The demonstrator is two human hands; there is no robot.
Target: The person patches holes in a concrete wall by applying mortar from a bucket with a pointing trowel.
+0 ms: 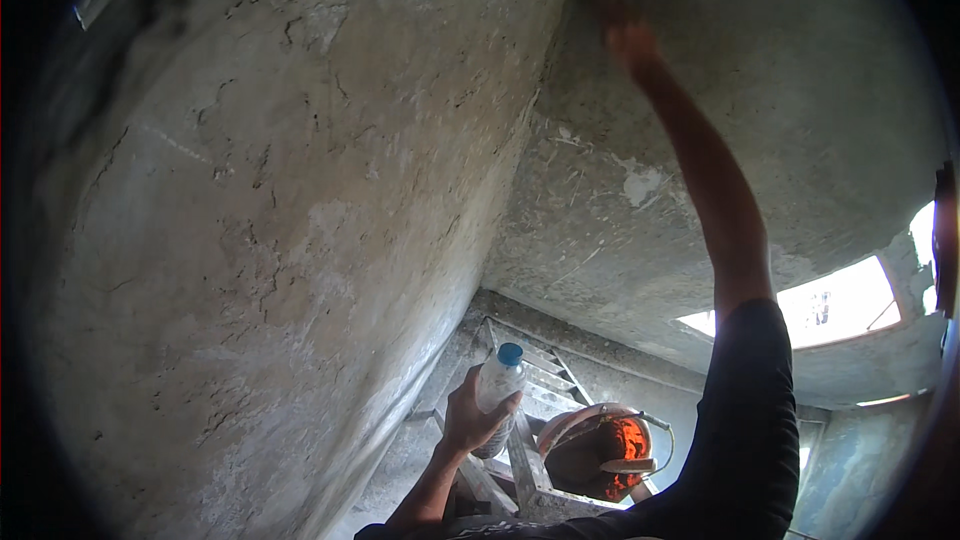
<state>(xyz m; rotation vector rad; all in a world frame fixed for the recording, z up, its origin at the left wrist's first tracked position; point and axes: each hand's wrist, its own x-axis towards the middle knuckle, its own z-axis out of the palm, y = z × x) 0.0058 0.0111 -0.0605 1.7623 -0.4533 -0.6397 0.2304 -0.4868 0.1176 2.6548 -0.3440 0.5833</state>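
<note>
My left hand [474, 416] grips a clear plastic bottle [498, 384] with a blue cap, upright above a metal ladder [532, 465]. My right arm reaches high to where two rough, cracked plaster surfaces [300, 160] meet. My right hand [630, 40] is smeared by motion in shadow at that corner, so its fingers and anything in them cannot be made out. Below, beside the bottle, a bucket [560, 450] with an orange inside, dark contents and a raised handle stands at the ladder; a tool with a pale handle [625, 465] lies across it.
The mottled plaster fills the left side and top, close around me. A bright window opening [830, 300] is at the right, with smaller openings near the rim. A ledge or beam [630, 365] runs along the lower wall behind the ladder.
</note>
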